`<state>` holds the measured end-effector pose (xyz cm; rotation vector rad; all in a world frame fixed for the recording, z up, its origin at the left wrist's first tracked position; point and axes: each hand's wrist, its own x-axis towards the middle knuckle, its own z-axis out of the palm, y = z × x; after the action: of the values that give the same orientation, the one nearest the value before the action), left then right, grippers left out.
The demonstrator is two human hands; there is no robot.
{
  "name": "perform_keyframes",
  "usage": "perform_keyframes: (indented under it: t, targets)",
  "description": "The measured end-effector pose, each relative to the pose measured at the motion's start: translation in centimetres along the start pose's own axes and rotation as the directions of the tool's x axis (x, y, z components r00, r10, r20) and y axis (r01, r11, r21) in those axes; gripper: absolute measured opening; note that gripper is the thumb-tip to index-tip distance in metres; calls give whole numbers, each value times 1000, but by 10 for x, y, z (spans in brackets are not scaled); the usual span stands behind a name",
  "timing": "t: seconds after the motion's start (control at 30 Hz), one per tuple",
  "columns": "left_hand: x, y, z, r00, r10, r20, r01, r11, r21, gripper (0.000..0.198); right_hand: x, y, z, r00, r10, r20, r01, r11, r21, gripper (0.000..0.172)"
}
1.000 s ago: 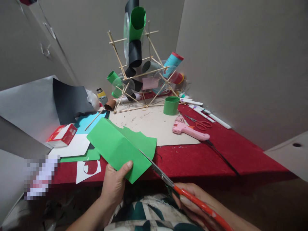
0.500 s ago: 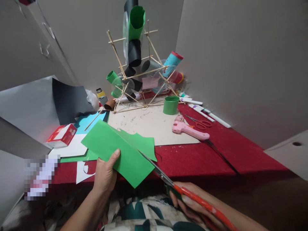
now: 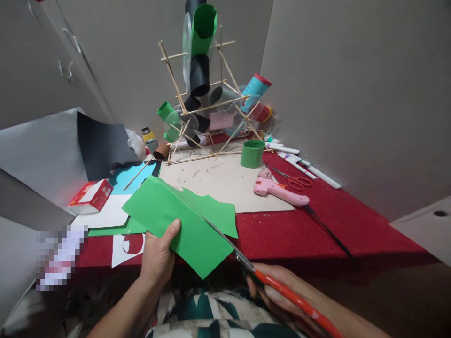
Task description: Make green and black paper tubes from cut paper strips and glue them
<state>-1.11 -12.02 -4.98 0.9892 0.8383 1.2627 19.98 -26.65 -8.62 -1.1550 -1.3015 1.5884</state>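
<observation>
With our left hand point(image 3: 158, 256) we pinch a bright green, creased paper sheet point(image 3: 176, 223) with a wavy back edge, the thumb on its upper face; this grip is closed on the sheet's lower left part. We hold the sheet over the front edge of the red cloth-covered surface point(image 3: 352, 227), left of the middle. Our right hand point(image 3: 275, 300) is wrapped round the handles of the long scissors with orange-red handles and metal blades point(image 3: 294, 296), so that grip is full too, just off the front edge. The blades point up and to the left, against the green sheet's right part. Behind the sheet, a flat cream board point(image 3: 218, 185) reaches toward the back edge, carrying part of a pale wooden stick frame point(image 3: 216, 106) fitted with coloured paper tubes. A short green oval paper tube point(image 3: 251, 157) stands near the board's back right corner. By the board's right edge we have a pink plastic glue gun point(image 3: 282, 190) and small red-handled scissors point(image 3: 298, 182). Toward the surface's left edge sits a red-and-white cardboard box point(image 3: 90, 197), and a white paper piece with a round cutout point(image 3: 118, 253) lies at the front edge.
</observation>
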Motion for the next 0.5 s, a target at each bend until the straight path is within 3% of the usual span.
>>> perform_keyframes:
  t: [0.17, 0.5]
  targets:
    - [0, 1, -2, 999, 36, 14, -37, 999, 34, 61, 5, 6, 7, 1000, 2, 3, -2, 998, 69, 60]
    - [-1, 3, -3, 998, 53, 17, -53, 998, 39, 63, 3, 16, 15, 1000, 11, -29, -6, 990, 141, 52]
